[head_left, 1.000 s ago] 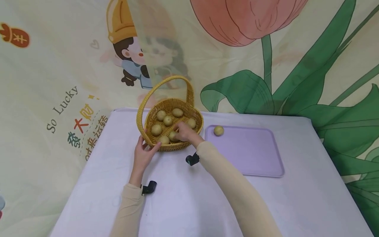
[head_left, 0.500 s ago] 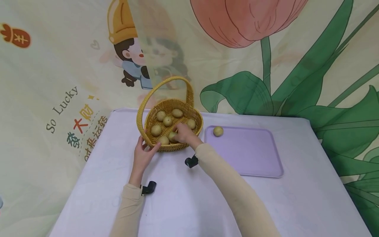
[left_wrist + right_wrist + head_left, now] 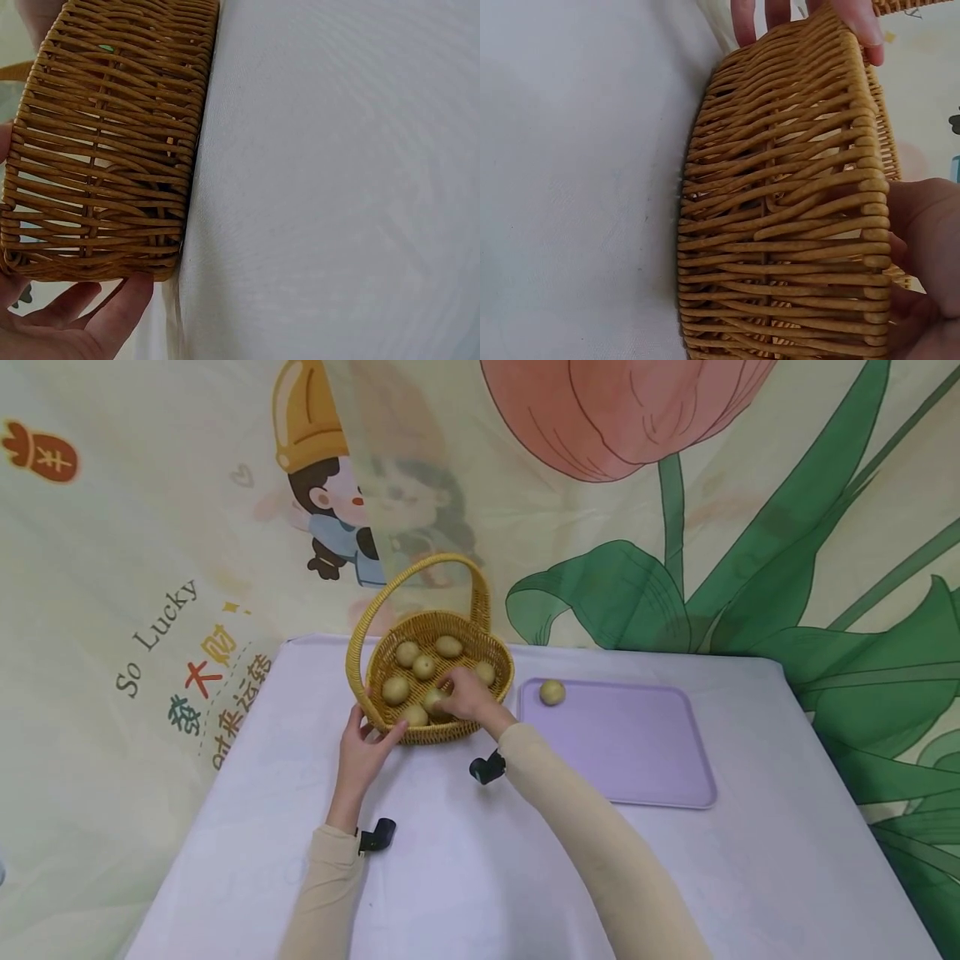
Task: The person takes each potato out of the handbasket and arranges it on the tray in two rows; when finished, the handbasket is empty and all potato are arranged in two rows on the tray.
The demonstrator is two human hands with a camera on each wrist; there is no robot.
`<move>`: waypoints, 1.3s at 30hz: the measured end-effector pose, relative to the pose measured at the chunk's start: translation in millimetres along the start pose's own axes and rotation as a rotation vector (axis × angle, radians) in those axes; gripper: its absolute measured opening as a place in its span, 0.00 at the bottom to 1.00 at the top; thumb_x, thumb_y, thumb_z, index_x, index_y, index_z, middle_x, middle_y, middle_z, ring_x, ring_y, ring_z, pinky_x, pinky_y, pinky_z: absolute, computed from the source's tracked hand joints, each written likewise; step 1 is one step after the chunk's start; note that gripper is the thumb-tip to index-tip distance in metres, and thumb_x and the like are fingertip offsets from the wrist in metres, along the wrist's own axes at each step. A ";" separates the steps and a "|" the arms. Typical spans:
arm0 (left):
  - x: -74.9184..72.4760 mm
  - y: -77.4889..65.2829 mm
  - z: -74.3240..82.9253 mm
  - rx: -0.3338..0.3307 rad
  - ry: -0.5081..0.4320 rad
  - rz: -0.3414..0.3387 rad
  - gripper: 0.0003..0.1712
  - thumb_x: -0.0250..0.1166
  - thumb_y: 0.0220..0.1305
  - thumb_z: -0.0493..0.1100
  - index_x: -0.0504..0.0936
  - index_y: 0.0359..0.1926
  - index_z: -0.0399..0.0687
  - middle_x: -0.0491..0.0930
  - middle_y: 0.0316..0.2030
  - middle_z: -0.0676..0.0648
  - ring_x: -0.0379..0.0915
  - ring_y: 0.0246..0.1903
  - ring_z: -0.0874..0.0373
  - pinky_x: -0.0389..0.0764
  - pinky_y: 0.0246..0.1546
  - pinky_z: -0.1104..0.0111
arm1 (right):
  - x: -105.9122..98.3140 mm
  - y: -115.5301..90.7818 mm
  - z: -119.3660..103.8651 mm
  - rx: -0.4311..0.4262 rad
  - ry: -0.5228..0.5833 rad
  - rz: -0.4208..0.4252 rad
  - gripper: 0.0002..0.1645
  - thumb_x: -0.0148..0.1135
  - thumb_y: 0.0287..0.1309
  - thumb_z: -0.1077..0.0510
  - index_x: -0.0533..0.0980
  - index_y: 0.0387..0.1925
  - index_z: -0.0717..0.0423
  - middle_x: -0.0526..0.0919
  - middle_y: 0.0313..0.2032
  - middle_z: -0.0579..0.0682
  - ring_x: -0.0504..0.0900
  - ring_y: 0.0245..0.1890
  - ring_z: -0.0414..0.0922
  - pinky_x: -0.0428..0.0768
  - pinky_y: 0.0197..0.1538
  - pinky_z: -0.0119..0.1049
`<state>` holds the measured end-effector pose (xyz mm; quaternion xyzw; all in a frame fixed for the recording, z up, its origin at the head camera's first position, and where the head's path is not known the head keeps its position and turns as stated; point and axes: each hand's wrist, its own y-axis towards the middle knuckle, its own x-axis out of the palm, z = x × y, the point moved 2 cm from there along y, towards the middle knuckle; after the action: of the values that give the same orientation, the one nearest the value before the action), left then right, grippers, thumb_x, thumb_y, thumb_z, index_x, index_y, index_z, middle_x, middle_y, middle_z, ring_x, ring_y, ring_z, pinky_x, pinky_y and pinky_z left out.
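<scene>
A yellow woven basket (image 3: 438, 737) with a tall handle stands at the back of the table, with several potatoes (image 3: 395, 691) inside. My left hand (image 3: 363, 753) grips its near left side, the thumb at the rim and the fingers against the outer wall; the left wrist view shows fingertips (image 3: 124, 315) on the weave. Reaching over the near rim, my right hand (image 3: 471, 697) pinches a potato (image 3: 432, 700) inside the basket. In the right wrist view the basket wall (image 3: 780, 217) hides that potato and most of the fingers.
Right of the basket lies a purple tray (image 3: 637, 752), with one potato (image 3: 552, 692) in its back left corner. A white cloth (image 3: 450, 877) covers the table. A printed curtain (image 3: 600, 518) hangs just behind the table's back edge.
The right hand has lifted slightly, and the potato at its fingertips has shifted a little up and left. The left hand and the basket have stayed in place.
</scene>
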<state>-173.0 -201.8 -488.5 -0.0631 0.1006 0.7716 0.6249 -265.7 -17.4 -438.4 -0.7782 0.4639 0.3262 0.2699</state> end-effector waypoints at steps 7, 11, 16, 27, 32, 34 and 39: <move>-0.1 -0.3 1.0 -0.003 -0.001 -0.003 0.48 0.73 0.59 0.42 0.57 0.75 0.50 0.61 0.68 0.38 0.67 0.60 0.38 0.77 0.58 0.50 | -8.2 -2.3 2.2 -0.050 0.083 0.008 0.24 0.71 0.57 0.59 0.79 0.55 0.62 0.82 0.46 0.56 0.78 0.45 0.48 0.79 0.49 0.37; -0.6 -0.6 1.3 0.002 0.006 -0.007 0.48 0.73 0.59 0.42 0.57 0.75 0.50 0.60 0.69 0.38 0.67 0.61 0.38 0.77 0.58 0.49 | -16.7 -5.3 3.8 -0.071 0.112 0.039 0.20 0.71 0.56 0.58 0.82 0.51 0.59 0.84 0.46 0.55 0.79 0.47 0.48 0.79 0.51 0.38; -2.4 -1.2 1.5 0.004 0.010 -0.009 0.48 0.73 0.59 0.42 0.57 0.75 0.51 0.60 0.69 0.38 0.66 0.61 0.38 0.76 0.58 0.49 | -29.5 -10.3 6.9 -0.075 0.187 0.068 0.20 0.71 0.56 0.59 0.82 0.51 0.59 0.84 0.46 0.55 0.80 0.49 0.49 0.80 0.51 0.39; 2.6 -0.4 3.0 0.000 -0.008 -0.017 0.48 0.72 0.60 0.42 0.56 0.76 0.50 0.61 0.67 0.36 0.66 0.61 0.36 0.75 0.60 0.49 | -69.0 -34.3 31.6 -0.132 0.410 0.183 0.22 0.71 0.56 0.61 0.80 0.52 0.66 0.83 0.47 0.60 0.80 0.45 0.50 0.82 0.45 0.35; 2.6 -1.1 3.5 0.002 -0.003 -0.011 0.49 0.72 0.60 0.42 0.55 0.76 0.50 0.61 0.66 0.35 0.66 0.61 0.36 0.75 0.60 0.48 | -85.9 -44.4 51.5 -0.094 0.460 0.223 0.23 0.70 0.57 0.62 0.79 0.54 0.65 0.82 0.49 0.61 0.80 0.46 0.52 0.83 0.45 0.37; 2.0 -1.0 2.3 0.000 0.006 -0.007 0.48 0.72 0.60 0.42 0.56 0.76 0.50 0.61 0.67 0.36 0.66 0.61 0.37 0.76 0.59 0.49 | -92.2 -48.7 58.7 -0.066 0.469 0.235 0.24 0.70 0.57 0.62 0.79 0.55 0.64 0.82 0.49 0.62 0.82 0.44 0.54 0.85 0.44 0.41; 0.0 -1.3 0.0 -0.003 0.016 -0.005 0.48 0.72 0.60 0.43 0.56 0.76 0.51 0.60 0.68 0.38 0.67 0.61 0.38 0.77 0.58 0.49 | -107.7 -62.0 71.4 -0.015 0.483 0.270 0.24 0.69 0.58 0.62 0.78 0.56 0.65 0.81 0.49 0.65 0.83 0.42 0.57 0.86 0.43 0.42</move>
<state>-171.7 -201.6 -488.6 -0.0703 0.1044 0.7695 0.6261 -266.8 119.2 -395.3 -0.7664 0.6120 0.1677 0.1001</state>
